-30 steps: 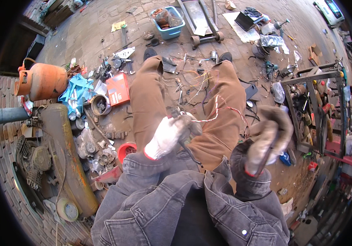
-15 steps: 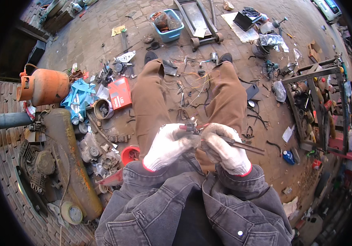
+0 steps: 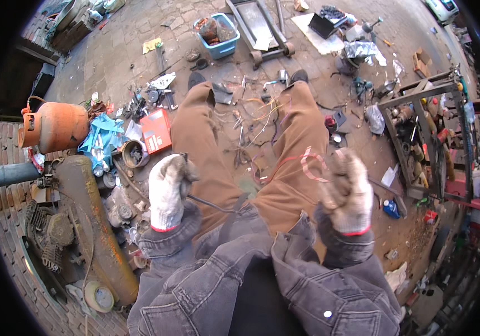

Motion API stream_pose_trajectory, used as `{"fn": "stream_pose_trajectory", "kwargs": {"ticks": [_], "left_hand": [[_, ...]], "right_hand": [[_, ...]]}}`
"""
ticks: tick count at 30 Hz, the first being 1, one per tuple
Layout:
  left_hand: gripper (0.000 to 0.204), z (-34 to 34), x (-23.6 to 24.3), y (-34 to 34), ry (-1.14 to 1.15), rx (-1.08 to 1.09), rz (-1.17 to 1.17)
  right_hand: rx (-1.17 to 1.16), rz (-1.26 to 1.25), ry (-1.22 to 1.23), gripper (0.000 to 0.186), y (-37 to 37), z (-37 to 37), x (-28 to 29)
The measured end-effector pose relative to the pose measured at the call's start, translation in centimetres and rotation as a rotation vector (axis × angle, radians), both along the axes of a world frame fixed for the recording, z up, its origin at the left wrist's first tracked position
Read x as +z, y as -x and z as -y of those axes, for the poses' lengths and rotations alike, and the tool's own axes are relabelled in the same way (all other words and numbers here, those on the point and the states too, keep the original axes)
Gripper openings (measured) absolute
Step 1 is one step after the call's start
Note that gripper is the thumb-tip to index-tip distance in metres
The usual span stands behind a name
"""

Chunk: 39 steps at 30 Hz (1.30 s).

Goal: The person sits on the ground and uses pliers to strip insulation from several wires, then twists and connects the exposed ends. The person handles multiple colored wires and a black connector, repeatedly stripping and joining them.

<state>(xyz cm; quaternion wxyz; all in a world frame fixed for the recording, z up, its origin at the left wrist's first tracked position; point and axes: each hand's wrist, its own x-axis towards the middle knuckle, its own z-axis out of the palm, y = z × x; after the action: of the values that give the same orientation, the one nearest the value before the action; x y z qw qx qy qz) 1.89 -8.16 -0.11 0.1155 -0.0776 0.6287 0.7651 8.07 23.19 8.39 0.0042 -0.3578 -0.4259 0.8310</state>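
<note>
My two hands, in dirty white knit gloves with red cuffs, are wide apart above my knees. My left hand is closed in a fist, with a dark cable running from it toward my lap. What else lies inside the fist is hidden. My right hand is smeared by motion, its fingers curled. A dark long-handled tool sticks out on its outer side. Beside its fingers, a blurred red wire loops up and trails across my right thigh.
Loose wires lie between my feet. At left are an orange gas cylinder, a red box and a rusty tank. A blue basket stands ahead; a metal frame full of tools stands at right.
My hands were together over my lap and have moved far apart, left hand leftward, right hand rightward. The red wire now shows stretched and looped by the right hand.
</note>
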Motion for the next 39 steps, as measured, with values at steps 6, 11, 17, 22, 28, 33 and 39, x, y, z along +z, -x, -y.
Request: {"fn": "stream_pose_trajectory", "kwargs": {"ticks": [6, 11, 17, 22, 28, 33, 39], "left_hand": [[0.029, -2.6, 1.7, 0.6, -0.007, 0.075, -0.027], [0.028, -1.9, 2.2, 1.8, 0.061, 0.054, -0.473], [0.021, -1.2, 1.6, 1.8, 0.184, 0.167, -0.591], [0.032, -1.9, 2.3, 3.3, 0.494, 0.803, -0.886], [0.04, -5.7, 6.5, 8.0, 0.184, 0.696, -1.006], [0.075, -14.3, 4.7, 7.8, 0.268, -0.224, -0.493], [0.05, -12.1, 5.1, 6.4, 0.442, -0.263, -0.944]], "right_hand": [[0.15, -0.113, 0.027, 0.028, 0.1, 0.5, -3.0], [0.18, -0.15, 0.156, 0.028, 0.1, 0.3, -3.2], [0.149, -0.172, 0.199, 0.027, 0.3, 0.4, -3.9], [0.135, -0.139, 0.14, 0.027, 0.3, 0.4, -3.5], [0.273, -0.17, -0.034, 0.027, 0.0, 2.2, -2.7], [0.324, -0.271, 0.154, 0.023, -0.3, 2.8, -1.8], [0.182, -0.2, 0.185, 0.022, -0.8, 2.7, -2.9]]}}
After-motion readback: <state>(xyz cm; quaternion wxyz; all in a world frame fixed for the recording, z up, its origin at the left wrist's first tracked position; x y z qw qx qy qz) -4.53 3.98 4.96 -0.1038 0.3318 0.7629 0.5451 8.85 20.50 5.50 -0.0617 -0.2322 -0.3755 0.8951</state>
